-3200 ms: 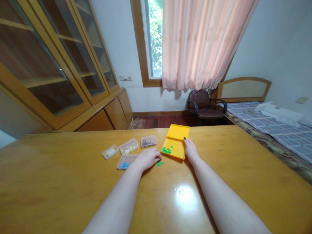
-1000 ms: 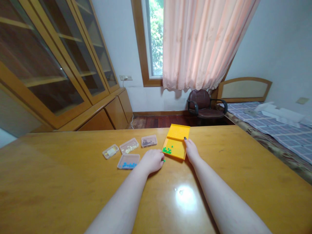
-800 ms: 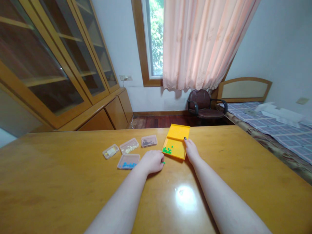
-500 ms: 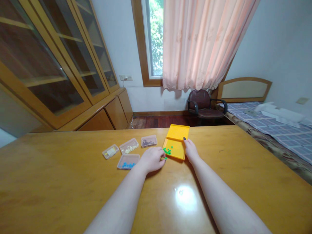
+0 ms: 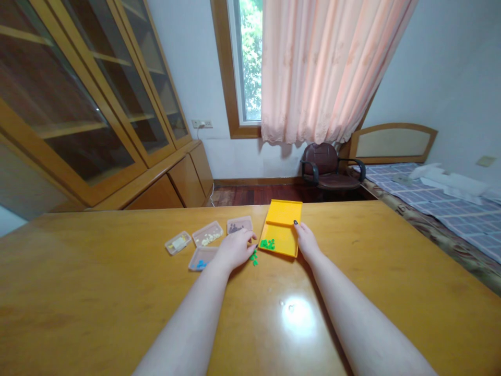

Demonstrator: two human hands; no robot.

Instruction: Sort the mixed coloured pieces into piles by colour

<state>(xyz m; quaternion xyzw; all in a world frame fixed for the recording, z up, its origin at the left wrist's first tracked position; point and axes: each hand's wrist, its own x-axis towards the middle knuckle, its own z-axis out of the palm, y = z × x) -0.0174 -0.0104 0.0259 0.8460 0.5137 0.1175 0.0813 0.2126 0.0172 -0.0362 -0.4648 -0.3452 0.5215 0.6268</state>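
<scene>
My right hand (image 5: 308, 242) grips the right edge of an open yellow box (image 5: 285, 240), its thumb over the middle ridge. Small green pieces (image 5: 267, 244) lie together in the near left corner of that box. To the left of it my left hand (image 5: 237, 247) hovers low over the table, fingers apart and curved, with nothing seen in them. A few loose green pieces (image 5: 254, 258) rest on the tabletop just by its fingertips. Partly behind the left hand is a clear tray of dark pieces (image 5: 236, 228); its wrist hides part of a tray of blue pieces (image 5: 200, 264).
Further left on the wooden table (image 5: 117, 292) stand a clear tray of cream pieces (image 5: 210, 238) and a small tray with yellow and white pieces (image 5: 179, 244). Past the table's far edge are a chair (image 5: 326, 167) and a bed (image 5: 442, 193).
My left hand has moved slightly left and its fingers have opened, leaving green pieces on the table. The yellow box has shifted a little left, with my right hand still on it.
</scene>
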